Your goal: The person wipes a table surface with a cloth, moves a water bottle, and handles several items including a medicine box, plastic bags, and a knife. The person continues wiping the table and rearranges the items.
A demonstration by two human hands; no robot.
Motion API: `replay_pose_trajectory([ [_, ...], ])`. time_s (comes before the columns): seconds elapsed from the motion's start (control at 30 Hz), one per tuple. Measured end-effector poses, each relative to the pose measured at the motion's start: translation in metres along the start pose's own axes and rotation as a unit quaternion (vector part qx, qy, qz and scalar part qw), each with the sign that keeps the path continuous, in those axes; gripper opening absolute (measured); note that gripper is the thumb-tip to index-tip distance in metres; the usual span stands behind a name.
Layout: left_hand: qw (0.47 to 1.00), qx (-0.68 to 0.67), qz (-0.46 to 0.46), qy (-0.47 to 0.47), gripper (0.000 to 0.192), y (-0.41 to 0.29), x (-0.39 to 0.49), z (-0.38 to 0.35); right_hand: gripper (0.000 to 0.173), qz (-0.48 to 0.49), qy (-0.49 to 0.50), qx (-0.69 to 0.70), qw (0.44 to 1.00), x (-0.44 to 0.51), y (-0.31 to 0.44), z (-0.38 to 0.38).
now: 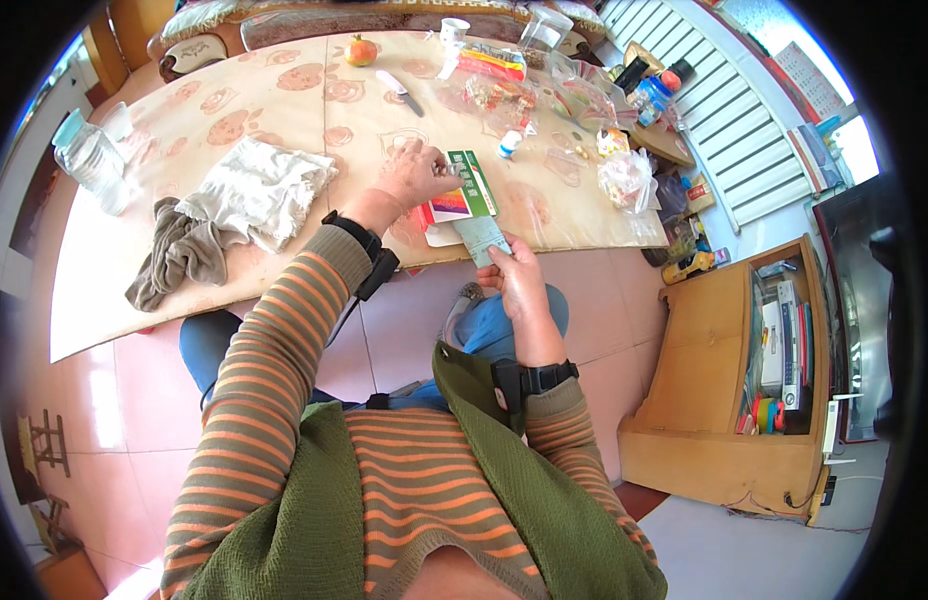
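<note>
My right hand (515, 276) grips a pale green blister pack (480, 238) by its lower end at the table's front edge. The pack's upper end lies against the near end of a green and white medicine box (473, 180), and whether it is partly inside cannot be told. My left hand (417, 174) is over the box's left side, fingers bent, with something small and shiny at the fingertips; whether it holds it is unclear. A small white bottle (510, 143) with a blue band stands right of the box.
A knife (401, 94) and a pomegranate (360, 51) lie farther back. White cloth (261, 191) and a brown cloth (180, 255) lie to the left, near a glass jar (93, 161). Plastic bags (627, 180) are at the right. A wooden cabinet (696, 360) stands right of my legs.
</note>
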State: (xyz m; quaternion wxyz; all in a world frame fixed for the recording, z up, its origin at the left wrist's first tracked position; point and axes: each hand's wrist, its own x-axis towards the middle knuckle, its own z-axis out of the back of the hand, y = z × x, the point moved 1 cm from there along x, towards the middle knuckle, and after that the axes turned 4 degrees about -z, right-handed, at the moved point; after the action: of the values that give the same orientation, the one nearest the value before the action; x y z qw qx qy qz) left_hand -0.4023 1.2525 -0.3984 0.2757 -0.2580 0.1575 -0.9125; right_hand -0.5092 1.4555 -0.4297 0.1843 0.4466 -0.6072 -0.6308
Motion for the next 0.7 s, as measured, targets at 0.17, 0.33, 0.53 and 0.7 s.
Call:
replay_pose_trajectory([
  [0.17,0.995,-0.063,0.036,0.069,0.048,-0.001,0.004,0.000,0.037,0.009,0.005,-0.009,1.000,0.013,0.009,-0.011],
  [0.33,0.997,-0.057,0.027,0.054,0.049,0.003,-0.002,0.001,0.033,0.006,0.030,0.014,0.999,0.028,0.016,-0.012],
  [0.53,0.997,-0.024,0.025,0.069,0.049,0.001,-0.002,0.000,0.025,-0.010,0.032,0.033,0.999,0.030,0.011,-0.010],
  [0.7,0.995,-0.022,0.031,0.091,0.048,0.000,-0.002,0.008,0.028,-0.009,0.084,0.113,0.990,0.032,0.012,-0.005],
])
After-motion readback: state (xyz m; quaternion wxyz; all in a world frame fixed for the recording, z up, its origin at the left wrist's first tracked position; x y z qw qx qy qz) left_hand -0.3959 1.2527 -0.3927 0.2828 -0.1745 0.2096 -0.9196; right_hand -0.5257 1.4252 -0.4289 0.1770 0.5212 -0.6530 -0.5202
